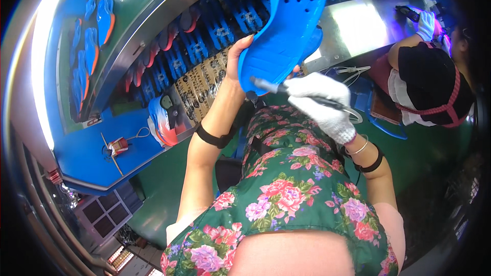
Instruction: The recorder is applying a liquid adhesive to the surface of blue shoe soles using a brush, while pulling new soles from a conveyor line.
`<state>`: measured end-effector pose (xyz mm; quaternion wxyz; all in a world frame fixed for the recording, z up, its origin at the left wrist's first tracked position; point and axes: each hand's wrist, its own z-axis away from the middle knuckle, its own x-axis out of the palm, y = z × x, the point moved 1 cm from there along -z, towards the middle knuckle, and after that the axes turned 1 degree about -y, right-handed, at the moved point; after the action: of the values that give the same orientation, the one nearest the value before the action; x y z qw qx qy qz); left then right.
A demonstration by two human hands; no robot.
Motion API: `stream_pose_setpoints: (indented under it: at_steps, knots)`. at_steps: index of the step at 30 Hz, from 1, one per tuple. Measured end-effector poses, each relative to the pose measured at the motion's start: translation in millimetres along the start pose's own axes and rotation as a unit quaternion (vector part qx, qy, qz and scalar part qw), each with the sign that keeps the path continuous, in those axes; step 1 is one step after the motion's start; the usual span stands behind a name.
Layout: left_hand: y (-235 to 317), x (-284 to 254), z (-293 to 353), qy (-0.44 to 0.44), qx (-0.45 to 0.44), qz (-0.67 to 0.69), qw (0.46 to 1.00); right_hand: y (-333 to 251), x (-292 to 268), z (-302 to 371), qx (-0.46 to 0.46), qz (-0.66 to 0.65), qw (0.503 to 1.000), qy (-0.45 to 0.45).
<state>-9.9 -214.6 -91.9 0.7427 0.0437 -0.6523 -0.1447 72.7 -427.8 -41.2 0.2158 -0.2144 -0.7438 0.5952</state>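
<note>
A blue shoe sole [279, 36], with several small round holes through its forefoot, is held up in front of me, its heel end toward me. My bare left hand [236, 61] grips it by the left edge, the thumb up beside the midfoot; the other fingers are mostly hidden behind it. Part of a second blue piece [313, 43] shows behind its right side. My right hand [322, 102], in a white knit glove, is closed around a slim dark pen-like tool [268, 85]. The tool's tip lies over the heel area; whether it touches cannot be told.
A metal-edged conveyor [358, 23] carries rows of blue and red shoe parts. More blue and orange soles [91, 51] lie at the left. Below, a blue table [82, 153] bears a small red spool. To the right, a co-worker [432, 82] sits, one gloved hand raised.
</note>
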Motion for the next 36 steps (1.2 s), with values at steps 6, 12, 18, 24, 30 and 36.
stream_pose_setpoints:
  at_steps: [6, 12, 18, 24, 30, 36]
  knots:
    - [-18.5, 13.4, 4.4, 0.15, 0.066, 0.095, 0.982, -3.0, -30.2, -21.4, -0.012, 0.047, 0.999, -0.023]
    - [-48.0, 6.6, 8.8, 0.021, 0.006, 0.081, 0.996, 9.2, -73.2, -75.5, -0.198, 0.218, 0.953, 0.075]
    - [-45.9, -8.6, 15.9, 0.092, 0.091, 0.227, 0.965, -8.1, -23.7, -31.9, -0.303, 0.344, 0.888, -0.046]
    - [-40.3, 6.9, 28.4, 0.04, 0.142, 0.06, 0.987, 4.8, -38.1, 7.0, -0.005, -0.146, 0.987, -0.059]
    - [55.8, 62.5, 86.0, -0.123, 0.22, -0.189, 0.949, 31.2, -45.8, 21.6, 0.121, -0.283, 0.936, 0.168]
    - [208.6, 72.0, 109.6, -0.125, 0.364, 0.07, 0.92, 70.9, -13.7, 24.6, 0.196, -0.246, 0.943, 0.112]
